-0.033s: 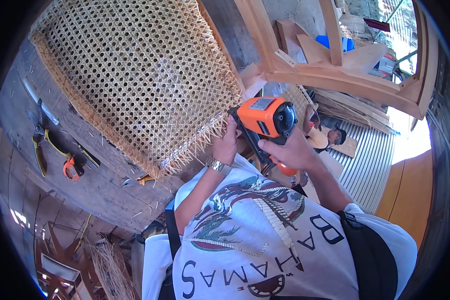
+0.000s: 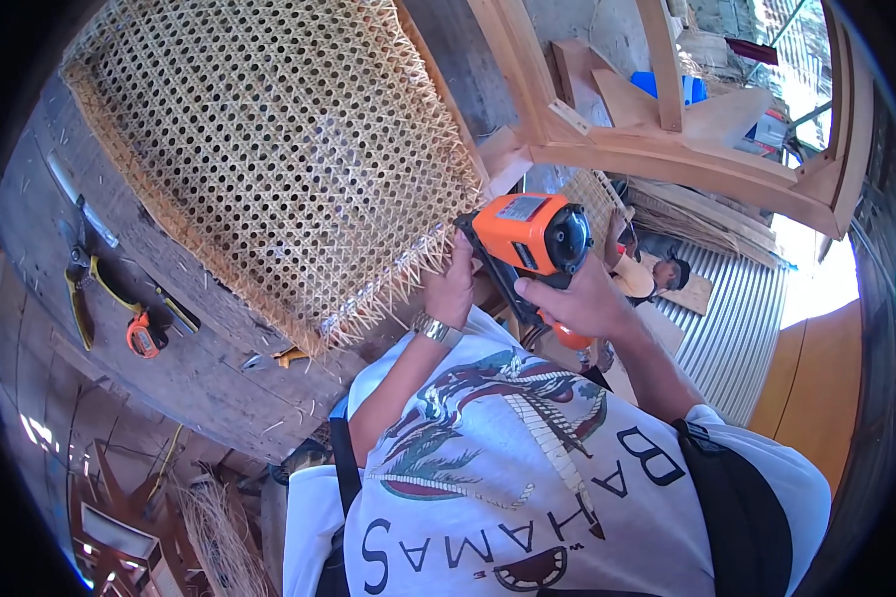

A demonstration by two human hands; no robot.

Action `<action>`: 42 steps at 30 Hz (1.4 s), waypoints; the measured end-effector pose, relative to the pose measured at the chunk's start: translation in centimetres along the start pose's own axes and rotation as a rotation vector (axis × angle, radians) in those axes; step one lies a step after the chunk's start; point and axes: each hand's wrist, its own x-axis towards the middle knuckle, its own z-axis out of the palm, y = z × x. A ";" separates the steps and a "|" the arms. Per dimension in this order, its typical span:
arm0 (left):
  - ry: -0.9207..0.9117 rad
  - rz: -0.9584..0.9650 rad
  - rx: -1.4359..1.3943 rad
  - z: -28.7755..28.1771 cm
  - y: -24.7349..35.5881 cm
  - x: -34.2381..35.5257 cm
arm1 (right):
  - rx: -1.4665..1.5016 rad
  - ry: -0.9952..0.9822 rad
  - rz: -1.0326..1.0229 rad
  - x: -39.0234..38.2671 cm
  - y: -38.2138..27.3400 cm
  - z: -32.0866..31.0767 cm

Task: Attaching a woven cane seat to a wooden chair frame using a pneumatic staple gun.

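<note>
A woven cane panel (image 2: 269, 169) on a frame lies on the workbench, cut strand ends sticking out along its edges. My right hand (image 2: 582, 298) is wrapped round the handle of an orange and black nail gun (image 2: 518, 234). The gun's nose meets the panel's right corner. My left hand (image 2: 450, 291), with a metal watch (image 2: 435, 328) on the wrist, is closed at the panel's near right edge. Its thumb points up beside the gun's nose, and its other fingers are mostly hidden.
On the wooden workbench (image 2: 219, 383) lie snips (image 2: 80, 284), an orange tape measure (image 2: 142, 338), a yellow-black cutter (image 2: 177, 310) and orange-handled pliers (image 2: 287, 356). A wooden frame (image 2: 687, 149) stands far right. Beyond my right arm, a person (image 2: 652, 276) works near corrugated sheet (image 2: 732, 338).
</note>
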 end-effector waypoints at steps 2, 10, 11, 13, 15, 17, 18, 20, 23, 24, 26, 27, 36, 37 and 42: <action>-0.010 0.047 0.004 -0.1 -0.1 0.1 | -0.008 0.006 -0.014 0.0 0.0 0.1; -0.028 -0.025 0.037 -0.8 -1.2 0.5 | -0.160 0.042 -0.061 0.2 -1.9 0.8; -0.050 -0.012 -0.005 -0.8 -1.2 0.5 | -0.149 0.022 0.000 0.3 -2.1 0.9; -0.070 -0.026 -0.019 -0.6 -0.4 0.4 | -0.142 0.009 0.063 0.8 -1.7 0.9; -0.088 -0.029 0.040 -0.7 -0.3 0.3 | -0.208 0.018 -0.083 1.6 0.2 0.7; -0.092 -0.020 0.000 -0.5 -0.6 0.3 | -0.223 0.032 -0.121 1.6 0.7 0.9; -0.096 -0.026 -0.012 -0.4 -0.2 0.3 | -0.233 0.051 -0.156 1.6 0.6 1.0; -0.073 -0.036 0.051 -1.0 -1.6 0.8 | -0.211 0.056 -0.104 1.4 -0.1 1.1; -0.166 -0.050 0.083 -1.5 -1.5 1.3 | -0.038 -0.020 0.176 1.1 -1.9 0.7; -0.165 -0.064 0.105 -1.3 -0.8 0.9 | -0.013 -0.009 0.182 0.8 -1.7 0.7; -0.160 -0.057 0.165 -1.4 0.0 0.4 | -0.036 0.061 0.020 0.2 -1.1 1.2; -0.160 -0.057 0.164 -1.5 -0.3 0.5 | -0.037 0.061 0.020 0.2 -0.8 1.4; -0.196 -0.051 0.197 -2.0 -1.4 1.0 | -0.136 0.050 -0.114 0.3 -1.2 1.3; -0.196 -0.055 0.196 -2.0 -1.3 0.9 | -0.090 0.025 -0.050 0.3 -1.6 1.3; -0.199 -0.031 0.157 -1.7 -0.5 0.7 | -0.104 0.032 -0.058 0.5 -0.1 1.5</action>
